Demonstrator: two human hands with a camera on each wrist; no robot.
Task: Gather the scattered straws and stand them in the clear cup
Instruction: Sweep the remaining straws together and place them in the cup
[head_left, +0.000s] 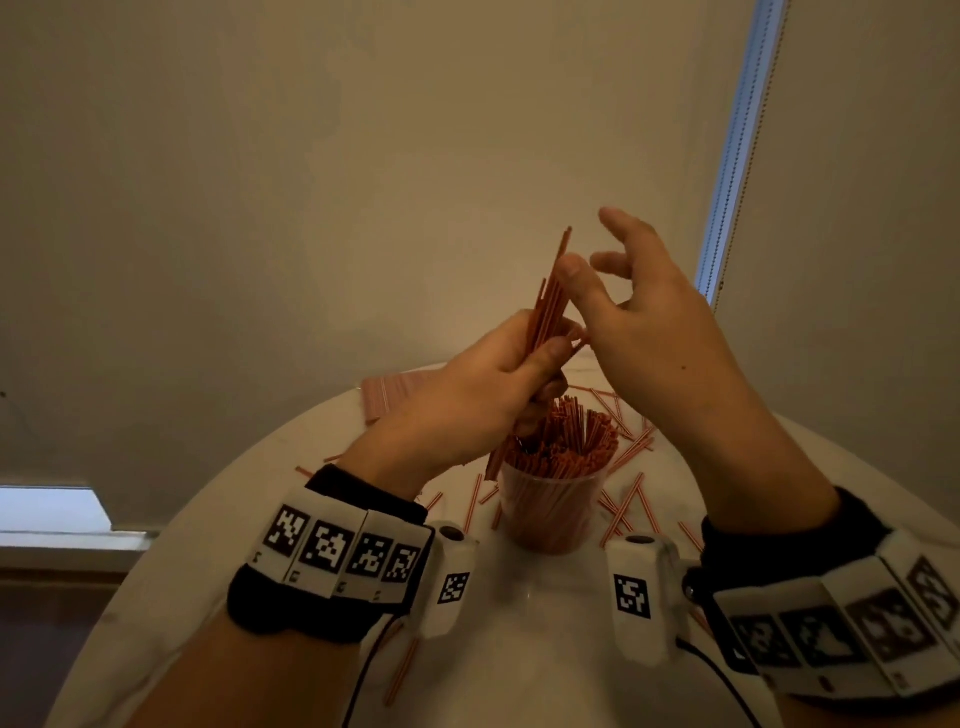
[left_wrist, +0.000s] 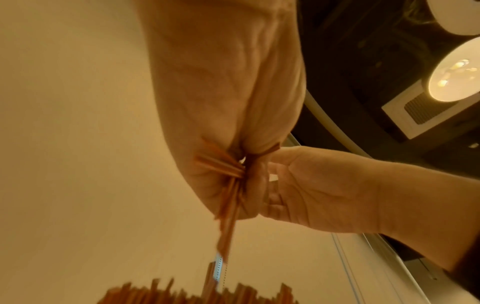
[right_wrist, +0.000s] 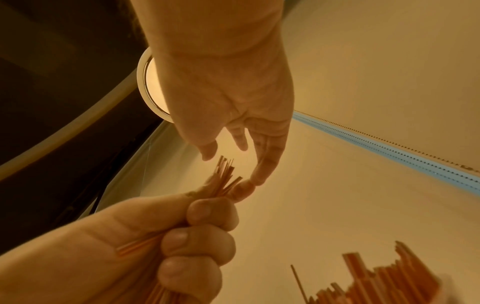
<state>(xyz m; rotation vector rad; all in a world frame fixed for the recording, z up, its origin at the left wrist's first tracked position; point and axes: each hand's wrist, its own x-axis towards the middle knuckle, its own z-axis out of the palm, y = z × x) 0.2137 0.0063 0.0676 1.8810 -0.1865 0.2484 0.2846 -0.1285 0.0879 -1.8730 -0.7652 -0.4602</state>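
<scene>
Left hand (head_left: 467, 395): clenched round a bundle of straws (head_left: 548, 306), fingers and thumb wrapped about its middle; raised above the clear cup (head_left: 550, 512).
Bundle of straws: red-orange, tilted up and away, tips fanned unevenly past the fist; lower ends poke out below the fist, toward the cup.
Right hand (head_left: 654, 332): released, fingers loosely spread and holding nothing; thumb laid against the upper part of the bundle; in the right wrist view a fingertip (right_wrist: 259, 179) touches the left hand's fingertip beside the straw ends.
Clear cup: upright on the tabletop (head_left: 208, 561), near the middle, packed with standing straws (head_left: 566, 436) that rise above the rim.
Scattered straws (head_left: 631, 493): striped red and white, flat on the tabletop around the cup, mostly to the right and behind; one more near the front edge (head_left: 402, 670).
Far left of tabletop: a flat pack of striped straws (head_left: 389, 392), well apart from the cup.
Wrists: bands with black-and-white markers (head_left: 337, 551) and small camera units.
</scene>
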